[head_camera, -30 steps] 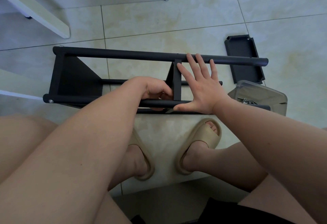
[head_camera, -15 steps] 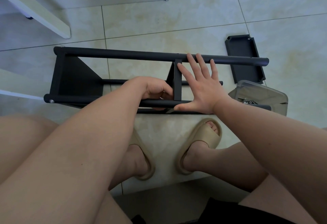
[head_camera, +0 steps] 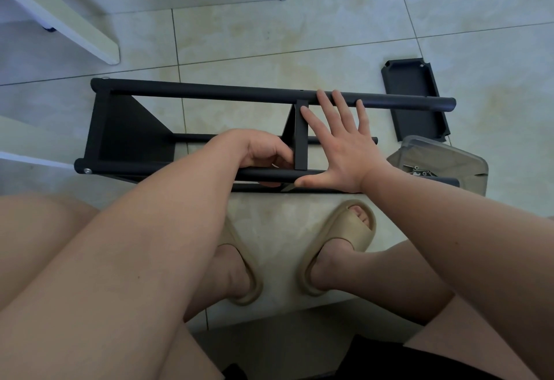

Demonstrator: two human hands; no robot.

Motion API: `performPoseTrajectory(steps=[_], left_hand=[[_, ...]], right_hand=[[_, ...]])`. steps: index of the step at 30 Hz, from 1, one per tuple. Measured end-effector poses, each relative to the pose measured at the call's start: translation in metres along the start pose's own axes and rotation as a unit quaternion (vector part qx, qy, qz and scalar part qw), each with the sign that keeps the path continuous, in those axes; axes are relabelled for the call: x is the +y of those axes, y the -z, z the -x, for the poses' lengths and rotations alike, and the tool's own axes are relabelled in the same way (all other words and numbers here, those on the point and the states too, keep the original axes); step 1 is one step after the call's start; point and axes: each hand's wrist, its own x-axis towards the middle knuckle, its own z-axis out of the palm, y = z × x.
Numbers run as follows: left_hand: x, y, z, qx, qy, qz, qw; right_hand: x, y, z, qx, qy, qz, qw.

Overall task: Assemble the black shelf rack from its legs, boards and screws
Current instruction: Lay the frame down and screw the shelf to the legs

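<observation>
**A:** Black metal shelf rack (head_camera: 93, 127), where does it lie?

**B:** On its side on the pale tiled floor (head_camera: 299, 35), just in front of your feet in their tan foam sandals (head_camera: 344, 244). Its far round leg tube (head_camera: 224, 93) and near round leg tube (head_camera: 120, 167) run left to right. A flat black end board (head_camera: 132, 133) joins them at the left, and a narrow black middle board (head_camera: 300, 139) stands between them.

**A:** What is my left hand doing?

**B:** Your left hand (head_camera: 263, 154) sits just left of the middle board, where it meets the near leg tube. Its fingers are curled round that tube, and their tips show below it. Whether they also pinch a tool or a screw, I cannot tell.

**A:** And my right?

**B:** Your right hand (head_camera: 344, 151) is flat with the fingers spread, just right of the middle board. Your thumb lies along the near leg tube and your fingertips reach the far one. It grips nothing.

**A:** Anything else nearby?

**B:** A loose black tray-shaped board (head_camera: 415, 100) lies flat on the floor beyond the rack's right end. A clear plastic box (head_camera: 443, 160) sits beside your right wrist with small silver screws (head_camera: 418, 171) inside. A white furniture leg (head_camera: 75, 29) slants across the upper left.
</observation>
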Motion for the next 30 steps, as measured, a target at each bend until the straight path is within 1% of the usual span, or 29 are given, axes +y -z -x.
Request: performPoseTrajectory(steps=[3, 7, 14, 19, 23, 30], left_hand=[[-0.0002, 0.0004, 0.0001, 0.001, 0.006, 0.006, 1.000], [0.0003, -0.0016, -0.0008, 0.024, 0.019, -0.013, 0.999], [-0.0001, -0.0018, 0.0018, -0.001, 0.004, -0.014, 1.000], [-0.0005, -0.0007, 0.0012, 0.010, -0.007, 0.010, 1.000], [0.0005, -0.0021, -0.0001, 0.023, 0.006, -0.017, 1.000], [-0.0001, -0.0019, -0.0006, -0.004, 0.000, -0.035, 0.999]], right_hand=[[0.0000, -0.0004, 0.0001, 0.000, 0.001, 0.000, 1.000], [0.0006, -0.0008, -0.0001, 0.003, 0.002, 0.000, 1.000], [0.0011, -0.0022, 0.0000, 0.007, 0.003, -0.001, 1.000], [0.0007, -0.0019, -0.0001, 0.004, 0.001, -0.003, 1.000], [0.0001, -0.0015, 0.0002, 0.003, 0.000, 0.001, 1.000], [0.0003, -0.0012, 0.0000, 0.002, 0.000, 0.001, 1.000]])
